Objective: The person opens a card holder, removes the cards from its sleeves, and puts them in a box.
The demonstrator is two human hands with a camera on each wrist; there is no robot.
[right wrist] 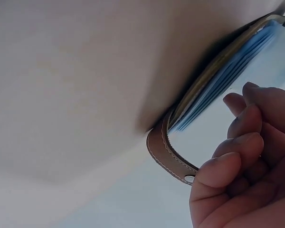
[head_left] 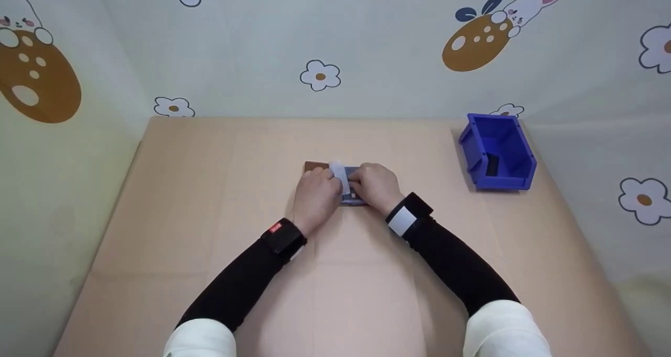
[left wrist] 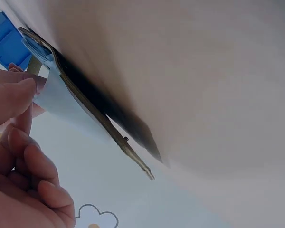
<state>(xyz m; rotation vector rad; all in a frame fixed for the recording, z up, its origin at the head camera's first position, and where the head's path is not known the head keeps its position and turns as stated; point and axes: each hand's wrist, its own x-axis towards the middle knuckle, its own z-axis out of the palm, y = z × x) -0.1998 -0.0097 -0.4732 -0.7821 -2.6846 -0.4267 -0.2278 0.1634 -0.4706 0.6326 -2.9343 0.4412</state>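
A brown card holder [head_left: 316,165] lies spread on the table, with a stack of bluish plastic sleeves [right wrist: 228,80] inside it. One pale sleeve [head_left: 338,173] stands raised between the hands. My left hand [head_left: 318,193] is over the brown side, its thumb and forefinger pinching the pale sleeve's edge; the other fingers curl inward. On the opposite side my right hand [head_left: 378,186] has thumb and forefinger together at the sleeves, with the remaining fingers curled. A stitched brown strap [right wrist: 168,156] with a metal snap loops out at the holder's end. Knuckles hide part of the sleeves from above.
A blue plastic bin [head_left: 498,152] with a small black item [head_left: 491,164] inside stands at the table's back right. Patterned curtains [head_left: 262,47] enclose the back and sides of the beige table [head_left: 209,189].
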